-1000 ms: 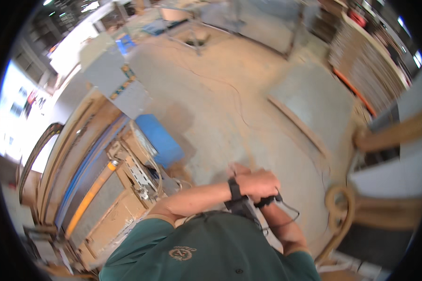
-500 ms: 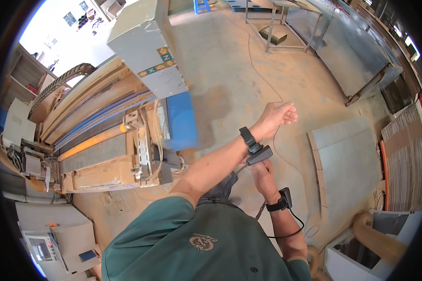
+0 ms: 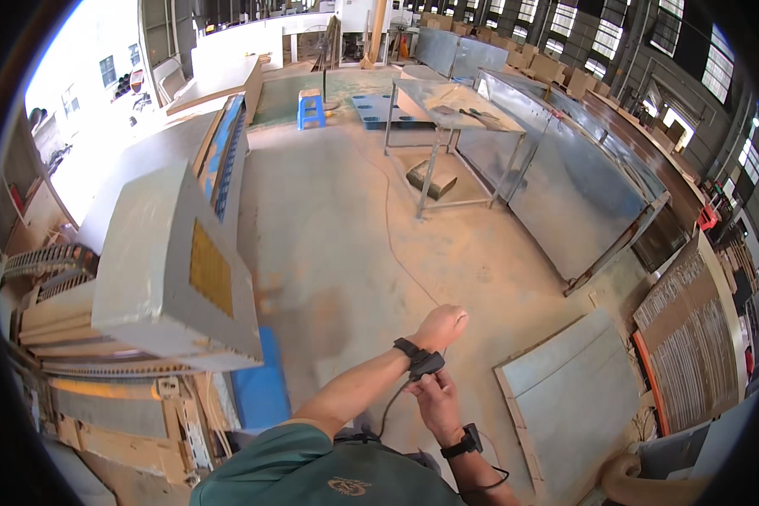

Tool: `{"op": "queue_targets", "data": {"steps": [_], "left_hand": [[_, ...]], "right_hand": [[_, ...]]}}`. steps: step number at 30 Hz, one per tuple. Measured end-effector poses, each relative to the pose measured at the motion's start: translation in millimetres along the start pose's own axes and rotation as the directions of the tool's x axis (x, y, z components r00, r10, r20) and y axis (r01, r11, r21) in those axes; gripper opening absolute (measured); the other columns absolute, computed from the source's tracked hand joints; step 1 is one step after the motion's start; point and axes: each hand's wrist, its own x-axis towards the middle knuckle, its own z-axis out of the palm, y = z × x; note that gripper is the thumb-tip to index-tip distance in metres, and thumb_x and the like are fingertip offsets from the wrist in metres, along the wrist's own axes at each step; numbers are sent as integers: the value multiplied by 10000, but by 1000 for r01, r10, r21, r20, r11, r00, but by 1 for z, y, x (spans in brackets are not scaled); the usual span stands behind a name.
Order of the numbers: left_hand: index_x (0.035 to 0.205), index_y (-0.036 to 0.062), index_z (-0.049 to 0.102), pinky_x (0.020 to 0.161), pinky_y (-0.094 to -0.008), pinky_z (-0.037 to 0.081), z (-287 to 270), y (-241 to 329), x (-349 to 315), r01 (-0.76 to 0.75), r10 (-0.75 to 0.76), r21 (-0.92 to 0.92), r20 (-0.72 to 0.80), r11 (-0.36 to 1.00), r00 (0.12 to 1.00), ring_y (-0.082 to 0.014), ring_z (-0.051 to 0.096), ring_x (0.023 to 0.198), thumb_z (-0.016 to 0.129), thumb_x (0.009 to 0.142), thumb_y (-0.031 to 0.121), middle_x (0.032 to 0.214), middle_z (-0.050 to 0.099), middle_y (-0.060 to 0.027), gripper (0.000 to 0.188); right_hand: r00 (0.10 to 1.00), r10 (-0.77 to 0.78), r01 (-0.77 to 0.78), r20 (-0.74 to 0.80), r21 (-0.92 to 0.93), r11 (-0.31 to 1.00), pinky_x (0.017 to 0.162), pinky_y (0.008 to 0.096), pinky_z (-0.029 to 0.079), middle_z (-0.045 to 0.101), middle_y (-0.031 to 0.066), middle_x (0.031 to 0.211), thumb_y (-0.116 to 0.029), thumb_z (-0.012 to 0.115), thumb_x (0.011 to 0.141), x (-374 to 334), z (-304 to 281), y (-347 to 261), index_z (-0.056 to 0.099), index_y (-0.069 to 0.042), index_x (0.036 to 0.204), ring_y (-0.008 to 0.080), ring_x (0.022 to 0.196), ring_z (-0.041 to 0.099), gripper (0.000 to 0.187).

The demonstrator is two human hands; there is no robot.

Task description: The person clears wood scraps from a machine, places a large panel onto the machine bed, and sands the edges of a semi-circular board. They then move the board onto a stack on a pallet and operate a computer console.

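Note:
My left hand is held out over the floor, its fingers curled into a fist with nothing visible in it. Around that wrist runs a black strap carrying a small black box-shaped device. Below it, my right hand pinches the lower edge of the device with thumb and fingertips, close to where a thin dark cable hangs down. A similar strapped device sits on my right wrist, with its own black cable looping beside the forearm.
At the left stands a large grey machine housing with a blue panel beside it. Flat grey boards lie to the right. Ahead are a metal-framed table, a blue stool and a thin cord along the floor.
The view has tilted up, showing more of the workshop, and both hands sit lower in it. The right fingertips, earlier partly hidden behind the left wrist device, now show at its lower edge.

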Motion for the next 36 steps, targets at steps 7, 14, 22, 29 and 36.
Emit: {"op": "queue_targets", "data": {"steps": [7,14,22,29,36], "left_hand": [[735,88,578,725,-414,443,-3,-87,41,-454,326,357,363,817,873,-276,589,848,604,720,164,766,606,-93,81],[841,50,611,773,-442,468,-15,-184,73,-292,102,481,382,827,919,-281,596,944,584,775,151,866,648,-140,124],[939,4,608,721,-501,494,-40,-268,67,-395,612,698,-78,597,787,-364,634,844,539,834,147,848,650,-217,190],[858,57,676,688,-450,504,-125,-347,-13,884,-929,315,247,346,276,-346,651,735,541,865,398,727,668,-151,367],[1086,99,671,881,-363,470,-144,-379,-28,980,-808,-16,563,199,174,-262,617,1006,638,836,339,1020,680,-107,348]], "right_hand": [[989,-10,64,145,-368,928,624,312,563,648,136,855,-96,589,915,134,37,-13,501,47,1072,204,668,661,229],[791,606,-407,83,-668,623,507,275,546,646,119,760,-233,622,910,302,38,-8,580,54,886,170,610,651,291],[583,763,-221,280,-849,480,522,267,535,652,83,768,-283,594,925,455,35,-13,597,25,1016,152,613,648,321],[680,699,-99,221,-917,386,598,289,530,661,91,803,-305,560,933,601,-80,26,628,-2,1027,175,664,665,324],[462,870,723,173,-641,-257,688,419,519,679,151,870,-346,563,816,685,-321,69,642,-149,1065,362,787,662,328]]}}
